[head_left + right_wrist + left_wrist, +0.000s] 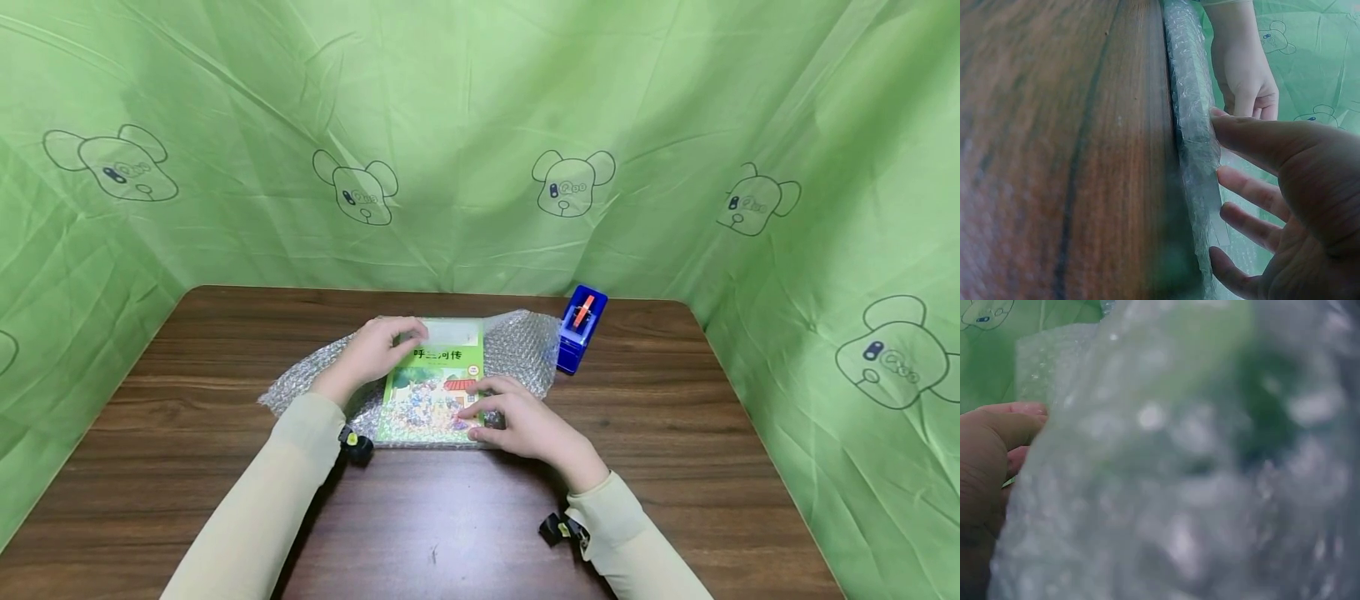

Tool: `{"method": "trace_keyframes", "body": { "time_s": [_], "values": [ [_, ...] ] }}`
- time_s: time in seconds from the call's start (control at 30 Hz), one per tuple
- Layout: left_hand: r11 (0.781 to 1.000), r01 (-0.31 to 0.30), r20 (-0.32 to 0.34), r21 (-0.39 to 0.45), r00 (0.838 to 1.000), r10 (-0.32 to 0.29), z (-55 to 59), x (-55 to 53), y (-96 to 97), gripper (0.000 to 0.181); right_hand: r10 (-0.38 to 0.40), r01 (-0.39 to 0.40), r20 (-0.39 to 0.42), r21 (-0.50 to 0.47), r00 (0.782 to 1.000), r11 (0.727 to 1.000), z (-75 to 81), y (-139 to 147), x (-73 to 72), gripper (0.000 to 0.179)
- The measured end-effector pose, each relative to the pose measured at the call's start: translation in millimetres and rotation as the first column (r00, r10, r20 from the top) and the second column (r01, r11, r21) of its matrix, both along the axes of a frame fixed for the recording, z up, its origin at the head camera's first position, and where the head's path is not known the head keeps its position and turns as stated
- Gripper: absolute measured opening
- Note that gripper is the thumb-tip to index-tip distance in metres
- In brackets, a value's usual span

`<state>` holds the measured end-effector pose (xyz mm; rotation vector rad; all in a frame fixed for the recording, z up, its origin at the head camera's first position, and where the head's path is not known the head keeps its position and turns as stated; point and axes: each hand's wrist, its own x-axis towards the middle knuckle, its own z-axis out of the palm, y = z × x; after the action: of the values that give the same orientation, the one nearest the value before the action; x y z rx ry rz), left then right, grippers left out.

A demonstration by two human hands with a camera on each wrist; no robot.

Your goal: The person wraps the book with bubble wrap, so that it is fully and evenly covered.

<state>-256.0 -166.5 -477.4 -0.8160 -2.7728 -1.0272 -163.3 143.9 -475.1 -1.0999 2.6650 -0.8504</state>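
Observation:
A green picture-covered book (431, 400) lies flat on a sheet of bubble wrap (525, 342), which spreads out on both sides. At the book's upper left, my left hand (378, 348) has its fingers bent and appears to pinch an edge of the bubble wrap; the contact is partly hidden. Blurred wrap (1166, 487) fills most of the left wrist view, beside the left hand (991, 450). My right hand (525, 421) rests its spread fingertips on the book's lower right side. The right wrist view shows those fingers (1250, 187) touching the wrapped edge.
Behind the wrap's right end stands a blue tape dispenser (579, 329) with an orange part, close to the bubble wrap. The brown wooden table (660, 400) ends at a green curtain (465, 125) at the back and sides.

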Motion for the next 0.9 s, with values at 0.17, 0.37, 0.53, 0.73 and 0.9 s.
{"method": "trace_keyframes", "body": {
  "time_s": [0.17,0.37,0.53,0.73,0.9],
  "values": [
    [0.997,0.039,-0.028,-0.061,0.999,-0.041,-2.3,1.3,-0.1,0.011,0.003,-0.003,-0.003,-0.002,1.000,1.000,0.3,-1,0.5,0.029],
    [0.994,0.063,-0.029,-0.088,0.997,-0.066,-5.2,3.3,-0.3,0.008,0.005,-0.005,0.001,-0.008,1.000,1.000,3.0,-2,1.8,0.028],
    [0.989,0.095,-0.075,-0.112,0.992,-0.104,-8.1,4.7,-0.2,0.007,0.002,-0.001,0.015,-0.009,1.000,1.000,5.6,-2,2.7,0.028],
    [0.979,0.126,-0.092,-0.161,0.985,-0.143,-9.6,7.6,-1.9,0.007,-0.008,0.008,0.013,-0.001,1.000,1.000,3.5,-1,2.1,0.028],
    [0.975,0.128,0.044,-0.183,0.992,-0.122,-3.9,15.2,-2.4,0.013,-0.009,0.009,0.008,0.000,1.000,1.000,1.9,-1,1.3,0.028]
  ]
}}
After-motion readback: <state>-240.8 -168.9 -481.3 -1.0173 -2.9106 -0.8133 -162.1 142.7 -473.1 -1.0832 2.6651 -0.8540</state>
